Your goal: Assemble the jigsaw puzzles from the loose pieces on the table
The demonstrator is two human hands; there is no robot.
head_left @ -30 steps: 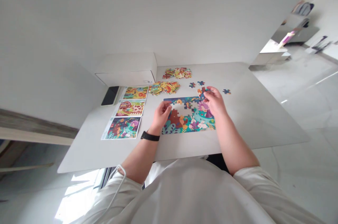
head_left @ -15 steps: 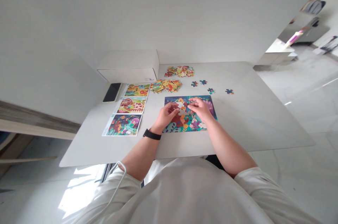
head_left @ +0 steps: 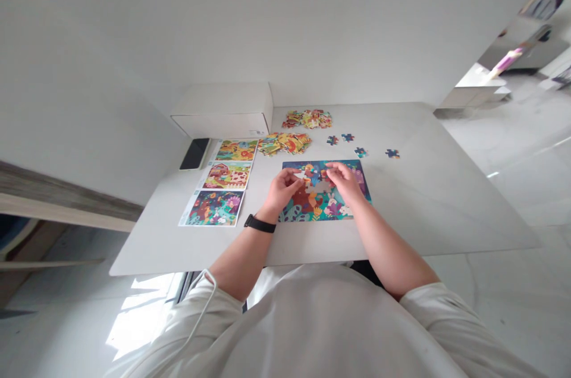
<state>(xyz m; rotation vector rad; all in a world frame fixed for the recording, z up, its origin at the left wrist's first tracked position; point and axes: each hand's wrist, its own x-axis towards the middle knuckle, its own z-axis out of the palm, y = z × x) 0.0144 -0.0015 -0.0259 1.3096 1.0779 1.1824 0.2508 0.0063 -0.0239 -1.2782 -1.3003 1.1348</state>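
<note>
Puzzle lies mid-desk, and the right hand, back from the loose pieces a second ago, now pinches one over its gap while the left hand rests half-curled on its edge.

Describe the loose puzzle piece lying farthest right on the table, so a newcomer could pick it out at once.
Start at the white table and find the half-built puzzle under both hands. Beyond its far right corner lie four loose dark blue pieces. The one meant is the lone piece farthest right, set well apart from the other three and from the yellow-orange piles.
</note>
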